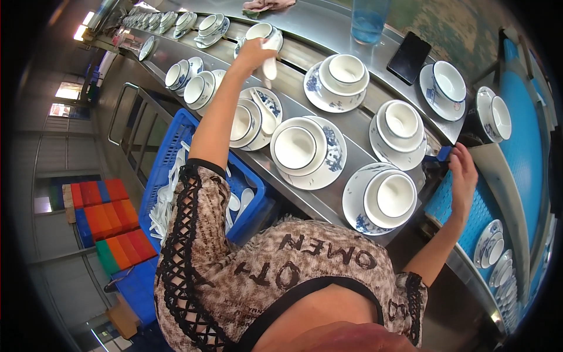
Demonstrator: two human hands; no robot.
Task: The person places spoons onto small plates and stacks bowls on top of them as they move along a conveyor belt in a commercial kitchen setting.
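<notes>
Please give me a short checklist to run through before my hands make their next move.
1. White spoon in the left hand: ok, held over a dish set.
2. Right hand clear of the blue fitting: cannot tell; the fingers are beside it, but contact is unclear.
3. More spoons within reach: ok, the blue basket beside the torso holds many.
4. Spoon on the front stack, closest to the torso: not ok, none shows.
5. Black phone off the crockery: ok, it lies on the metal ledge.
</notes>
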